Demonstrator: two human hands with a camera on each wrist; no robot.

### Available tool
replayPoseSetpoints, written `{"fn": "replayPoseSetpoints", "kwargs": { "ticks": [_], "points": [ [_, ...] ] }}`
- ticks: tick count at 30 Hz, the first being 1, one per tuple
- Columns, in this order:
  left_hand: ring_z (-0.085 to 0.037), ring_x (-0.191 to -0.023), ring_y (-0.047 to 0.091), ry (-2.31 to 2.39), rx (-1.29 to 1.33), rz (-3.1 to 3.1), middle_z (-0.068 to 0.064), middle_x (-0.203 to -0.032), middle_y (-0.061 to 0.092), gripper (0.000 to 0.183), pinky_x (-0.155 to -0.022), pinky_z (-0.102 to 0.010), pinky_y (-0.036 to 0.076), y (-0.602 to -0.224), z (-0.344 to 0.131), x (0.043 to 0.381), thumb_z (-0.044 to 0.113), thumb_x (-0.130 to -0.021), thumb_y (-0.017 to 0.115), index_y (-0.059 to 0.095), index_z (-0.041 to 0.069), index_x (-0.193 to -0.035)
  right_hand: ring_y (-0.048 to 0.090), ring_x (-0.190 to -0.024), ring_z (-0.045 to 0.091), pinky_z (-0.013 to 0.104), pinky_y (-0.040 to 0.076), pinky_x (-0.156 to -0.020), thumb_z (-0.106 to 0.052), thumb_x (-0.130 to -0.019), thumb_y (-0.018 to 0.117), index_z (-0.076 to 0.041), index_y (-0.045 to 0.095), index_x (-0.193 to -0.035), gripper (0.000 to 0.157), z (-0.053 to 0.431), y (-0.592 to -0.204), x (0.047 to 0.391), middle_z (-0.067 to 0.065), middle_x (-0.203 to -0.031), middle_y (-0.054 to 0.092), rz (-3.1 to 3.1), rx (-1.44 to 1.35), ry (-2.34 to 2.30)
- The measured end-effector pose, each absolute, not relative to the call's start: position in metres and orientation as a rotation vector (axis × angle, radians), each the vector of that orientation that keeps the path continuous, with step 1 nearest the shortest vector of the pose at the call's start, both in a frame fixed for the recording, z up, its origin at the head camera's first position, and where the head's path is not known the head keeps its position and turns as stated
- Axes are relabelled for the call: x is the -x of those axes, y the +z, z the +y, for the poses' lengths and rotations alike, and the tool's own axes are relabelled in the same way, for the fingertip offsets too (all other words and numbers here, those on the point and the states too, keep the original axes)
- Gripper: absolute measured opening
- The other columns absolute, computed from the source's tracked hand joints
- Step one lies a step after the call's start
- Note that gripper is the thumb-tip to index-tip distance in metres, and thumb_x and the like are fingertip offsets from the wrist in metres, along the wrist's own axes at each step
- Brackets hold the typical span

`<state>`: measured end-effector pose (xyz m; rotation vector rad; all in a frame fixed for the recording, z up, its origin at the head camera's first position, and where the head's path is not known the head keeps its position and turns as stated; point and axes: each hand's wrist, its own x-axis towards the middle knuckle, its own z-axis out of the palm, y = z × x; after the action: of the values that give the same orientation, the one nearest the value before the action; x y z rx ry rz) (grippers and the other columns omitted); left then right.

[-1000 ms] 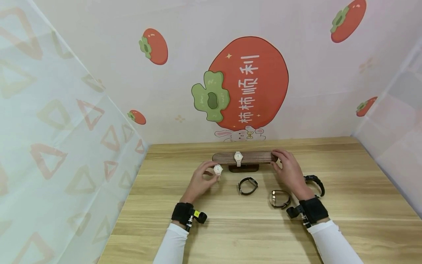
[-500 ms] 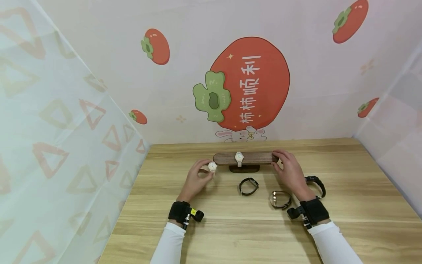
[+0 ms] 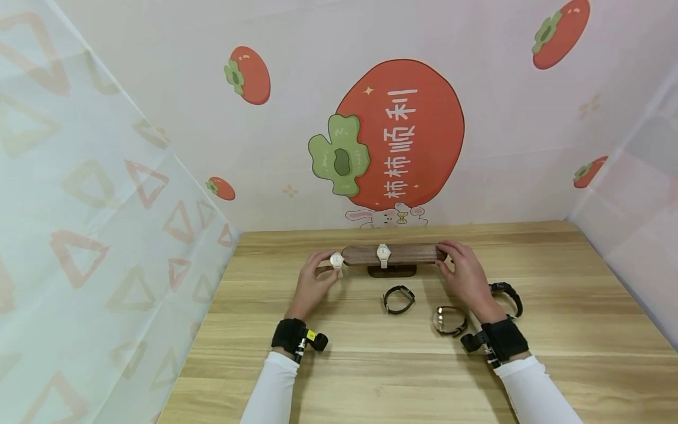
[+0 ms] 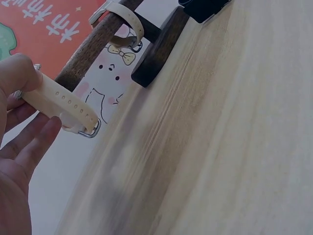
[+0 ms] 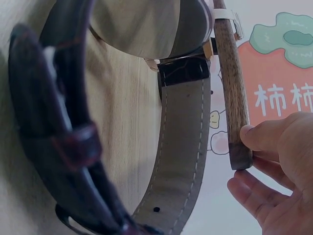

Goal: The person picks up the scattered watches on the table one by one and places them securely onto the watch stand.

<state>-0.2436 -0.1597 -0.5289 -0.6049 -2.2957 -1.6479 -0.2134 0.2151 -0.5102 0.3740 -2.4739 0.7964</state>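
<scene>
My left hand (image 3: 312,284) pinches a cream-strapped watch (image 3: 336,260) between thumb and fingers, at the left end of a dark wooden display bar (image 3: 413,253). In the left wrist view the strap (image 4: 66,99) is buckled into a loop close to the bar's end; I cannot tell whether the end is inside it. Another cream watch (image 3: 384,252) sits around the bar, left of its middle. My right hand (image 3: 468,280) grips the bar's right end, thumb on one side and fingers on the other, as the right wrist view shows.
The bar stands on a dark base (image 3: 392,271). In front lies a slim black watch (image 3: 407,291). Nearer the right arm are a brown leather-strapped watch (image 3: 439,318) and a chunky black watch (image 3: 515,295). A patterned backdrop (image 3: 286,147) rises behind the wooden table (image 3: 371,377).
My left hand has carried its cream watch leftward and slightly farther back, from in front of the bar to just off its left end. My right hand keeps its place on the bar.
</scene>
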Motion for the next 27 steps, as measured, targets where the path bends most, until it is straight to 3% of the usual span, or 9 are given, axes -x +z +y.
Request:
{"fn": "replayPoseSetpoints", "kwargs": {
  "ticks": [5,13,22,27],
  "points": [
    [-0.035,-0.130,0.061,-1.643,0.584,-2.316,-0.017,-0.135,0.060,0.044,-0.107,-0.046,0.061,-0.525,-0.157,0.247,-0.005,-0.096,0.074,0.065,0.002,-0.139,0.060,-0.124,0.047,0.060,0.056,-0.097,0.003,-0.093,0.078,0.008,0.068,-0.132,0.040,0.216,-0.511,0.214,0.026,-0.136,0.064,-2.471,-0.378,0.791],
    [-0.038,-0.131,0.061,-1.621,0.597,-2.311,-0.019,-0.136,0.061,0.046,-0.109,-0.044,0.060,-0.525,-0.151,0.255,-0.004,-0.097,0.075,0.063,-0.003,-0.141,0.060,-0.125,0.047,0.060,0.056,-0.098,0.003,-0.094,0.078,0.008,0.067,-0.132,0.041,0.215,-0.511,0.214,0.026,-0.136,0.064,-2.474,-0.368,0.783],
    [-0.037,-0.136,0.061,-1.660,0.547,-2.365,-0.017,-0.140,0.060,0.047,-0.114,-0.040,0.056,-0.525,-0.149,0.256,-0.002,-0.098,0.074,0.062,-0.001,-0.143,0.060,-0.124,0.047,0.060,0.056,-0.099,0.004,-0.092,0.079,0.009,0.068,-0.132,0.042,0.215,-0.511,0.214,0.026,-0.136,0.065,-2.463,-0.374,0.786],
    [-0.038,-0.136,0.061,-1.682,0.558,-2.356,-0.017,-0.141,0.061,0.047,-0.114,-0.045,0.056,-0.527,-0.148,0.259,-0.002,-0.098,0.074,0.062,-0.003,-0.144,0.060,-0.126,0.047,0.061,0.056,-0.100,0.003,-0.093,0.079,0.008,0.067,-0.133,0.042,0.215,-0.512,0.214,0.026,-0.137,0.064,-2.474,-0.368,0.794]
  ]
}}
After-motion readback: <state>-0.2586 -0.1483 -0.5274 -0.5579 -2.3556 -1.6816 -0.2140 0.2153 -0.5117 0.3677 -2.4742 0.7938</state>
